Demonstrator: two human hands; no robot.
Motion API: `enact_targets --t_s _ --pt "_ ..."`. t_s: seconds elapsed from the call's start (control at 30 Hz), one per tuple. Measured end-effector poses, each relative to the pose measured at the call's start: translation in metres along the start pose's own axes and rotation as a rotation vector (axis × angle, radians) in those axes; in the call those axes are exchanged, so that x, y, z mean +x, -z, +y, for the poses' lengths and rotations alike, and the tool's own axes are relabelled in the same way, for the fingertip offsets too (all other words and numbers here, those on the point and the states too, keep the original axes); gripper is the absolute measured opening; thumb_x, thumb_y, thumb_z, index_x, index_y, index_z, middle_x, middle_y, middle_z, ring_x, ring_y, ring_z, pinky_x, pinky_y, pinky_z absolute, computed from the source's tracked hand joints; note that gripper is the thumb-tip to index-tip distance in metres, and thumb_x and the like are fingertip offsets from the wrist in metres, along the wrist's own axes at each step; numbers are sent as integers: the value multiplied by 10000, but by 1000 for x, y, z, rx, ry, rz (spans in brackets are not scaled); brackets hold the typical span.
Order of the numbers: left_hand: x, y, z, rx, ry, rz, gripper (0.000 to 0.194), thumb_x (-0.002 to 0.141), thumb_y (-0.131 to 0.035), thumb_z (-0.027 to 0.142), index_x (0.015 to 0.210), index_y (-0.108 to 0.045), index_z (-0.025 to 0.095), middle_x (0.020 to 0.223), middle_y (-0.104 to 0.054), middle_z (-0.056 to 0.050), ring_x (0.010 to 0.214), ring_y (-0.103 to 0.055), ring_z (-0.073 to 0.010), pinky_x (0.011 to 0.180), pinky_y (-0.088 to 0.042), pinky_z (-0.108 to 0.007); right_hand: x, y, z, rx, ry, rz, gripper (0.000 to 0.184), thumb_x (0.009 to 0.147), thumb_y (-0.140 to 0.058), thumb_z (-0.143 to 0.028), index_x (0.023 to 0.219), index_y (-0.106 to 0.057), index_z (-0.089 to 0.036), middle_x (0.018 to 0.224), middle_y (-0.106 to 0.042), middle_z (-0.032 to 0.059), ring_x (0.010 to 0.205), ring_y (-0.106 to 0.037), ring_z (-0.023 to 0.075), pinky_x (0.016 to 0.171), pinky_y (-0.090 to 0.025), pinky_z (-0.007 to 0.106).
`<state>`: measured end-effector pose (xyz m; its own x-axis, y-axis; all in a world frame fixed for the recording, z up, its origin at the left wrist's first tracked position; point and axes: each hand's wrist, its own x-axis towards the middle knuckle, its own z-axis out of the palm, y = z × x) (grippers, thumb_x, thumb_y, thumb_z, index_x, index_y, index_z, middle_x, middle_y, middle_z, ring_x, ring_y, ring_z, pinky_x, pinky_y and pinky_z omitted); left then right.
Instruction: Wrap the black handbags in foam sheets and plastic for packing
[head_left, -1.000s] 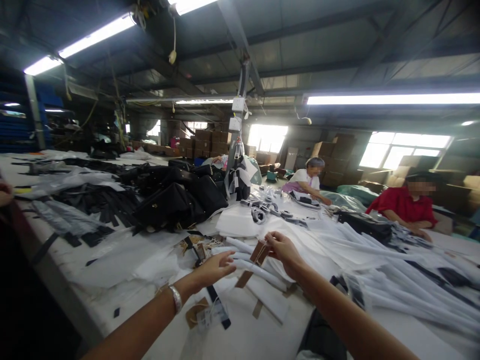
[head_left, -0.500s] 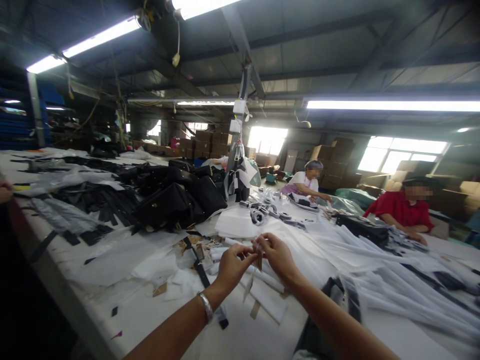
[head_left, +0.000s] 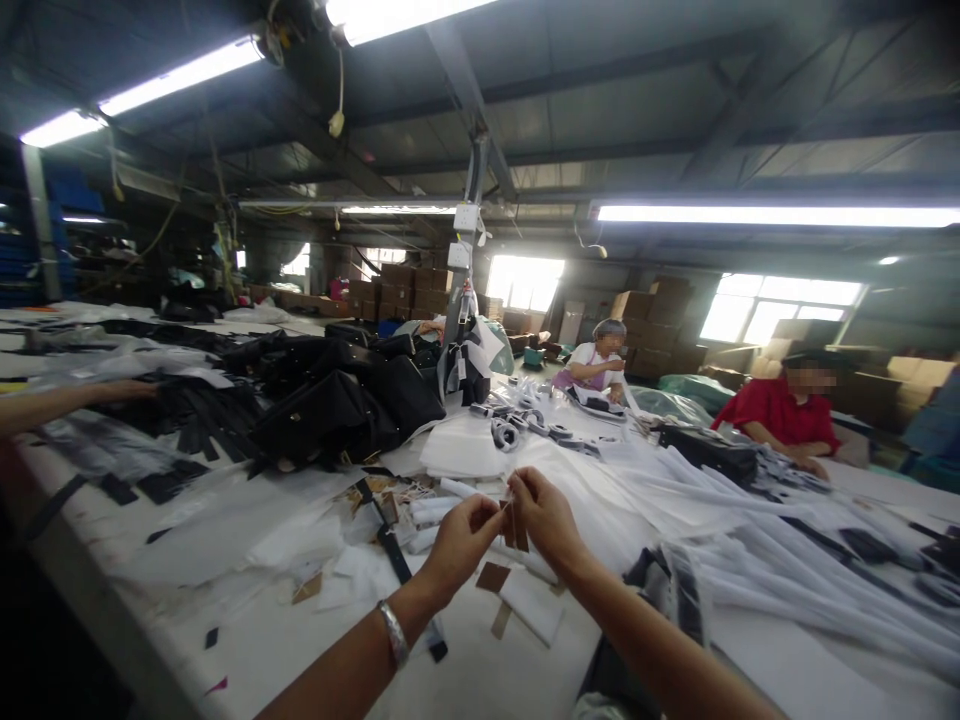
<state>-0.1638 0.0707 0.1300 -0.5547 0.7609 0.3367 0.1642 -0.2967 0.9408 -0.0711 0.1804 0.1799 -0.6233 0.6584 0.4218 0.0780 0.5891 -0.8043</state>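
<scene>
My left hand (head_left: 461, 540) and my right hand (head_left: 546, 515) meet above the white table (head_left: 247, 640), both pinching a small brown card tag (head_left: 515, 525) that hangs between the fingertips. A silver bracelet (head_left: 393, 632) circles my left wrist. Below the hands lie white rolled paper pieces (head_left: 435, 510), brown card scraps (head_left: 493, 577) and a black strap (head_left: 394, 553).
A heap of black handbags (head_left: 337, 395) sits at mid-table beside a pole (head_left: 461, 270). White wrapped bundles (head_left: 765, 580) spread to the right. Two people sit across, one in white (head_left: 596, 365), one in red (head_left: 784, 415). Another person's arm (head_left: 67, 405) reaches in at left.
My left hand came up from the table to join the right on the tag. The tag now hangs between both hands. Another person's arm has reached further in at the left.
</scene>
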Motion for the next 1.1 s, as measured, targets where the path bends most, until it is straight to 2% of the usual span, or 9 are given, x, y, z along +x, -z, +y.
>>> enact_targets --t_s 0.13,0.27,0.37,0.47,0.63,0.77,0.9,1.03,1.1 --pt "0 0 0 -75 51 8 371 827 -663 526 898 -619 164 754 -673 -31 702 -642 -173 671 -498 -280 1 2 3 -20 32 15 215 852 -524 -414 725 -555 -243 653 -594 -20 645 -547 191 643 -405 293" --pt "3 4 1 -84 72 31 392 822 -662 517 999 -640 168 753 -627 5 608 -561 -118 579 -429 -228 1 4 9 -1 67 -18 240 868 -517 -452 755 -566 -246 677 -592 -15 658 -538 194 647 -415 289" --pt "3 6 1 -68 58 20 407 827 -652 536 980 -667 159 762 -609 7 571 -500 -99 550 -387 -221 0 4 12 26 84 -55 265 878 -510 -480 771 -574 -246 685 -588 -14 662 -531 194 645 -419 283" --pt "1 8 2 -35 21 -25 401 850 -633 542 906 -697 149 759 -622 -3 587 -495 -110 569 -390 -234 1 5 16 57 102 -103 268 885 -514 -473 768 -575 -239 703 -586 -14 680 -530 186 659 -430 273" --pt "-1 16 6 30 -51 -43 334 836 -685 495 836 -738 165 794 -679 -26 807 -594 -194 768 -439 -281 3 7 21 96 133 -193 239 893 -533 -415 752 -579 -227 691 -558 -28 676 -512 163 662 -437 260" --pt "2 19 3 40 -37 8 369 857 -650 526 882 -726 166 753 -651 -10 716 -566 -171 689 -426 -272 0 7 17 110 155 -236 213 884 -554 -386 756 -604 -224 684 -561 -34 671 -514 159 666 -438 261" --pt "1 14 -3 -2 27 -23 421 828 -664 573 852 -722 157 719 -638 -10 709 -579 -171 666 -437 -261 -1 5 12 115 158 -189 219 894 -539 -385 750 -588 -227 709 -581 -21 720 -538 173 712 -447 271" --pt "-3 9 -6 -73 115 -75 479 786 -696 606 979 -718 168 911 -698 -53 863 -639 -199 763 -492 -281 2 0 15 138 126 -125 200 889 -535 -386 782 -591 -228 726 -598 -9 720 -556 177 690 -456 272" --pt "-4 7 -6 -99 154 -92 511 802 -670 622 1044 -706 173 930 -699 -60 839 -644 -189 722 -496 -273 3 -4 18 160 105 -113 189 882 -540 -383 787 -588 -226 717 -598 -11 692 -556 169 654 -456 265"
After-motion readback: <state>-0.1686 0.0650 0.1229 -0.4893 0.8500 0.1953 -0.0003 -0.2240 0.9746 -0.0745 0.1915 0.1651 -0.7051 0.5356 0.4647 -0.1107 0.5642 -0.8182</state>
